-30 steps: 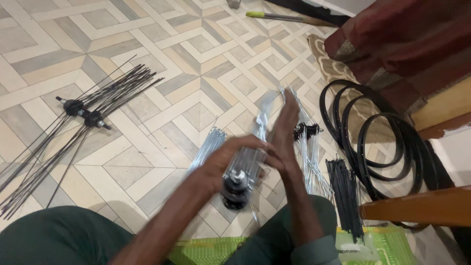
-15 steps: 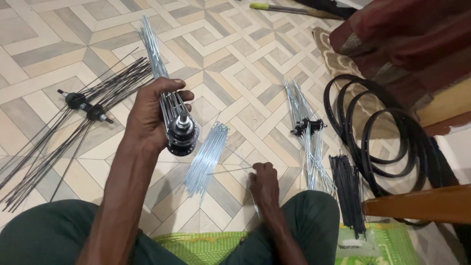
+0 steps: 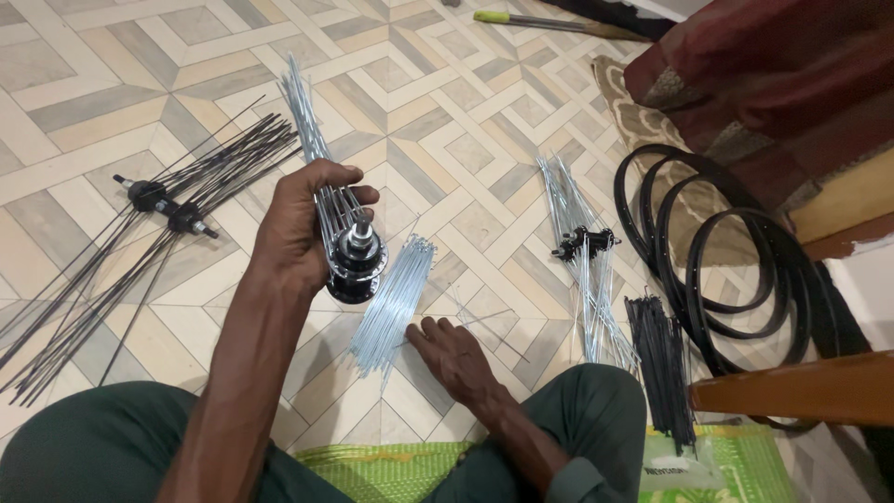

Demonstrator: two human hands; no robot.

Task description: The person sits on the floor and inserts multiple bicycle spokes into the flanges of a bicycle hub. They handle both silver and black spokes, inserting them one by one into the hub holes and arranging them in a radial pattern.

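Note:
My left hand (image 3: 300, 228) grips a black wheel hub (image 3: 357, 264) with a bunch of silver spokes (image 3: 307, 121) threaded through it and fanning up and away. My right hand (image 3: 453, 352) rests low on the tiled floor, fingertips touching the loose bundle of silver spokes (image 3: 396, 303) that lies just below the hub. A single spoke lies across the floor by its fingers.
Two black hubs laced with black spokes (image 3: 149, 219) lie at the left. Another silver-spoked hub (image 3: 585, 244) lies at the right, beside a bundle of black spokes (image 3: 663, 359) and stacked black rims (image 3: 736, 270). A wooden furniture edge (image 3: 801, 391) juts in at the right. A green mat (image 3: 391, 461) lies under my legs.
My left hand lifted the hub with its spokes up and to the left. My right hand let go of it and dropped to the loose silver spokes on the floor.

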